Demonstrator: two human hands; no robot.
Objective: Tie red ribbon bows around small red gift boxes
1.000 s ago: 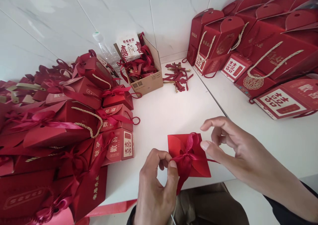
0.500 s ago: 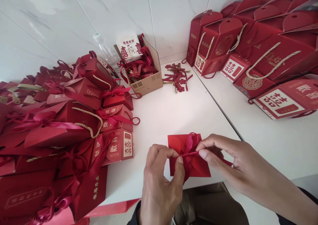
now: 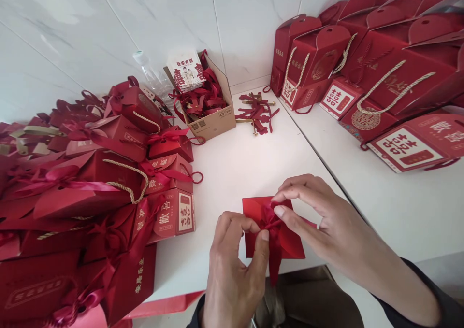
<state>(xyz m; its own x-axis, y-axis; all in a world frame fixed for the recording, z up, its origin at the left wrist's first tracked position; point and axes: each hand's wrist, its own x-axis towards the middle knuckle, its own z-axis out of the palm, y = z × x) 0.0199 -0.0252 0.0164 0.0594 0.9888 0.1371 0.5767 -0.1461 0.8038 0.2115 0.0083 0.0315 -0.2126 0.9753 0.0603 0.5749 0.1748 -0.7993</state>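
A small red gift box (image 3: pixel 292 243) sits at the table's near edge, its folded top facing up. Across its middle runs a dark red satin ribbon (image 3: pixel 274 258), gathered at a knot, with one tail hanging over the near side. My left hand (image 3: pixel 241 265) pinches the ribbon at the knot between thumb and index finger. From the right, my right hand (image 3: pixel 311 217) grips a loop of the same ribbon near the box's far edge with thumb and fingertips. Fingers partly cover the knot.
Finished-looking red boxes with bows (image 3: pixel 90 178) are piled along the left. A cardboard box (image 3: pixel 215 125) of ribbons and cards stands at the back, beside a clear plastic bottle (image 3: pixel 148 72) and loose red strips (image 3: pixel 257 113). Larger red boxes with rope handles (image 3: pixel 398 81) line the right.
My right hand has moved left and slightly up, from the ribbon's right-hand part to the loop near the knot. My left hand keeps its pinch at the knot.
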